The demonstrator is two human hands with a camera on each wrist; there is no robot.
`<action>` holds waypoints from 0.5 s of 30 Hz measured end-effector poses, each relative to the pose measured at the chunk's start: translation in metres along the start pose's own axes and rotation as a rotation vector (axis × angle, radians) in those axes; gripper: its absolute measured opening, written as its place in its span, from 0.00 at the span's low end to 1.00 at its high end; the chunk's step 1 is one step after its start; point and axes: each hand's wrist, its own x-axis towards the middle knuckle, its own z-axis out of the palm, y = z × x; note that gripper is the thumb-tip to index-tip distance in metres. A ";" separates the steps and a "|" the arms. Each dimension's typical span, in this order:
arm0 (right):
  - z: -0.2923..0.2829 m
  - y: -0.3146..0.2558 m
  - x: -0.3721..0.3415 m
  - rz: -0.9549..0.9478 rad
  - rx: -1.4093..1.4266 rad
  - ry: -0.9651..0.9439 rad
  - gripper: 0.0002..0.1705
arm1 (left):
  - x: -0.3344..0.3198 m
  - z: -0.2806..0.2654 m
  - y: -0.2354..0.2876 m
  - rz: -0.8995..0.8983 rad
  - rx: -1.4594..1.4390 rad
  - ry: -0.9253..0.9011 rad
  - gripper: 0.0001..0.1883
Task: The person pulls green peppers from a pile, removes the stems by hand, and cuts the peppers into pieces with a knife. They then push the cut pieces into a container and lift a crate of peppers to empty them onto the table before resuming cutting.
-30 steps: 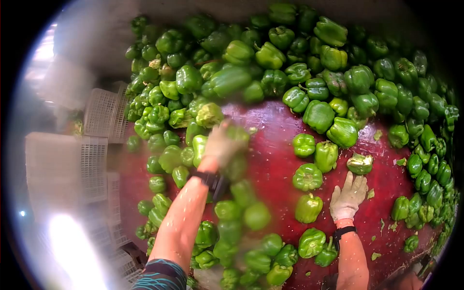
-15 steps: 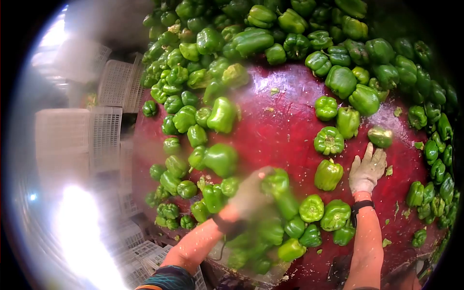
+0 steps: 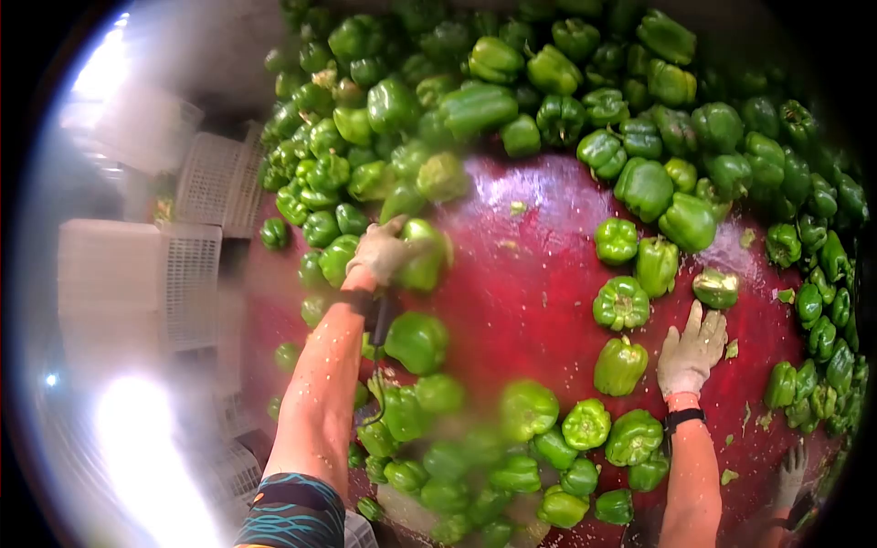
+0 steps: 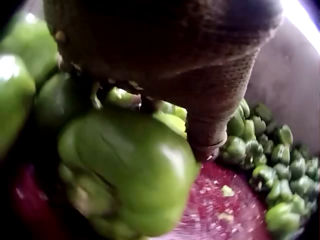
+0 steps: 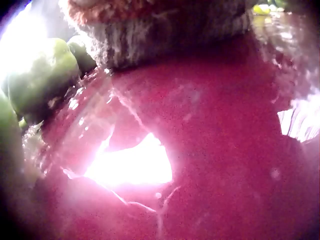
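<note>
My view of the left hand (image 3: 379, 251) shows gloved fingers over the side of a green pepper (image 3: 425, 260) on the red table (image 3: 530, 315); I can't tell whether they have closed on it. In the left wrist view, that pepper sits beneath the palm. I see the right hand (image 3: 692, 356) lying relaxed, fingers straight, tips just beside a cut pepper (image 3: 715, 288). A dark cord (image 3: 379, 320) hangs at the left wrist. Between the hands, near the right one, a column of peppers (image 3: 621, 365) stands in the way; a blurred cluster (image 3: 443, 470) crowds the near edge. The heap (image 3: 550, 70) spreads behind, and crates (image 3: 192, 288) stand at far left.
</note>
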 end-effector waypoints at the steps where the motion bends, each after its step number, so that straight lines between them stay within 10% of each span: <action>1: 0.002 0.001 0.000 -0.007 -0.004 -0.003 0.40 | -0.001 0.007 0.003 -0.092 -0.122 -0.090 0.41; 15: -0.006 0.001 0.001 -0.091 -0.119 0.046 0.35 | -0.204 0.087 -0.006 0.132 -0.220 -0.240 0.31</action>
